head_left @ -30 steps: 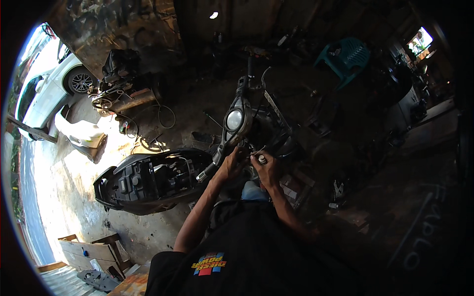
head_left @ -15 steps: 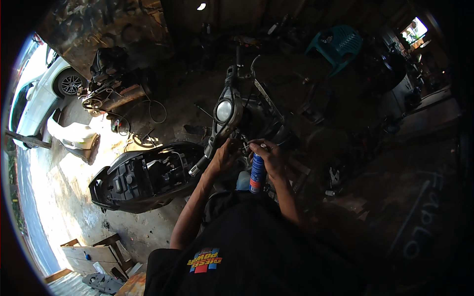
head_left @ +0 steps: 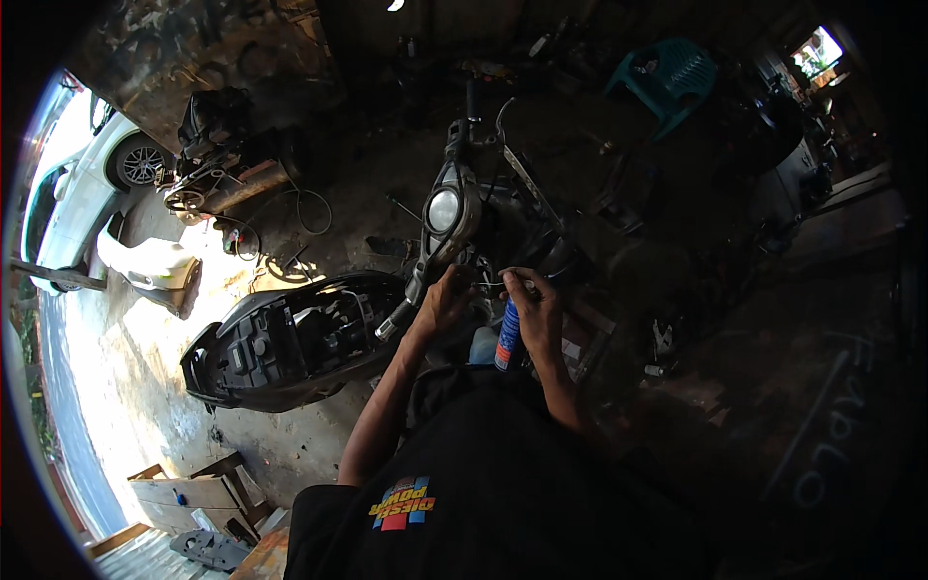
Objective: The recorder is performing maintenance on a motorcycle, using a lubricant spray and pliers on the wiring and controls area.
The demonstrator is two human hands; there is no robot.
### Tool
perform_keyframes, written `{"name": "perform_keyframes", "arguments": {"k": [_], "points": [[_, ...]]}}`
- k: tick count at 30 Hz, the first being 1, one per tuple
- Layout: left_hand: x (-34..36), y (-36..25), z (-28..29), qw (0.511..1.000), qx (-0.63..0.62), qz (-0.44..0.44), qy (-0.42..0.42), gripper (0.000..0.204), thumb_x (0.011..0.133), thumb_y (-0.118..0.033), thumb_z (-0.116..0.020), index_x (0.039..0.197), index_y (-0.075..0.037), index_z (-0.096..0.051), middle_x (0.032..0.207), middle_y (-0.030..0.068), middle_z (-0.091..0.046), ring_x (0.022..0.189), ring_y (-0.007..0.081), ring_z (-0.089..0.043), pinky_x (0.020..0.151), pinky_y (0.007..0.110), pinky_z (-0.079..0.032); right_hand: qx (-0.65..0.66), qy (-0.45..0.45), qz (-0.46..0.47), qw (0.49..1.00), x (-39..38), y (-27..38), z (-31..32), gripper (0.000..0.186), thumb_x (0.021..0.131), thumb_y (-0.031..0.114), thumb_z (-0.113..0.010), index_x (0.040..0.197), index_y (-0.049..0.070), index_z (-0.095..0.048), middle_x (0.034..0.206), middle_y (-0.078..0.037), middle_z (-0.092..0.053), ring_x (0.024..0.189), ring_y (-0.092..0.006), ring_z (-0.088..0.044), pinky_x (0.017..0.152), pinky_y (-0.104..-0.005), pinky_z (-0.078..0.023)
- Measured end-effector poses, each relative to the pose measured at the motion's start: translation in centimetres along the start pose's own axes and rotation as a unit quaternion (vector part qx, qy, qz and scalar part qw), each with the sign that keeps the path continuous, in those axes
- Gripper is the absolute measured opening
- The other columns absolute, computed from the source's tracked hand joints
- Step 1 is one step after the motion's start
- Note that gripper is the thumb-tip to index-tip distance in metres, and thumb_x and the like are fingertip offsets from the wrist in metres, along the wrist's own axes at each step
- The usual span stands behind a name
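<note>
My right hand [head_left: 537,307] is closed around a blue spray can [head_left: 507,340] with a red band low on its side. From the can's top a thin pale line, perhaps a nozzle straw, reaches toward my left hand [head_left: 447,302]. That hand is closed beside the motorcycle's handlebar area; its fingertips are in shadow, so what they hold is hidden. Just beyond both hands stands the stripped motorcycle [head_left: 468,193], its round instrument dial [head_left: 443,210] facing up. One handlebar grip [head_left: 393,321] points toward me, below my left wrist.
A black motorcycle body shell [head_left: 280,343] lies on the floor at left. Behind it are a white bumper [head_left: 150,263], an engine-like machine with a hose [head_left: 232,184] and a white car [head_left: 82,184]. A green plastic chair [head_left: 667,82] stands far right; wooden boards [head_left: 198,493] lie near left.
My right hand and the spray can have shifted slightly right, and the gap between my hands has widened. The whole view has moved a little.
</note>
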State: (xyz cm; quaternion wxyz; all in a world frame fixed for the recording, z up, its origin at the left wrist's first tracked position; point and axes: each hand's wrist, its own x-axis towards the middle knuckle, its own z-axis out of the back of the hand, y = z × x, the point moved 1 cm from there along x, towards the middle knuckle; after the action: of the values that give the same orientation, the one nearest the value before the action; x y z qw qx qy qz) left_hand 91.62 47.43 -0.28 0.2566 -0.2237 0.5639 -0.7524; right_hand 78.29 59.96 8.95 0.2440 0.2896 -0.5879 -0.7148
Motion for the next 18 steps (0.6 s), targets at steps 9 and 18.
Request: {"name": "perform_keyframes", "arguments": {"k": [9, 18], "points": [[0.2, 0.3, 0.2, 1.000, -0.004, -0.030, 0.001, 0.030, 0.096, -0.010, -0.065, 0.123, -0.001, -0.056, 0.109, 0.0176, -0.069, 0.105, 0.0316, -0.071, 0.086, 0.038, -0.055, 0.119, 0.055, -0.088, 0.988, -0.4, 1.1, 0.7, 0.026, 0.101, 0.024, -0.064, 0.108, 0.000, -0.073, 0.090, -0.007, -0.072, 0.076, -0.0128, -0.067, 0.070, -0.0260, -0.052], [0.0, 0.7, 0.2, 0.999, 0.003, -0.045, -0.002, 0.030, 0.097, -0.012, -0.067, 0.123, -0.001, -0.055, 0.109, 0.0186, -0.070, 0.105, 0.0314, -0.072, 0.085, 0.038, -0.055, 0.127, 0.050, -0.104, 0.985, 0.8, -1.1, -1.0, 0.025, 0.100, 0.023, -0.068, 0.107, 0.000, -0.073, 0.090, -0.005, -0.073, 0.078, -0.0109, -0.067, 0.071, -0.0252, -0.052]]}}
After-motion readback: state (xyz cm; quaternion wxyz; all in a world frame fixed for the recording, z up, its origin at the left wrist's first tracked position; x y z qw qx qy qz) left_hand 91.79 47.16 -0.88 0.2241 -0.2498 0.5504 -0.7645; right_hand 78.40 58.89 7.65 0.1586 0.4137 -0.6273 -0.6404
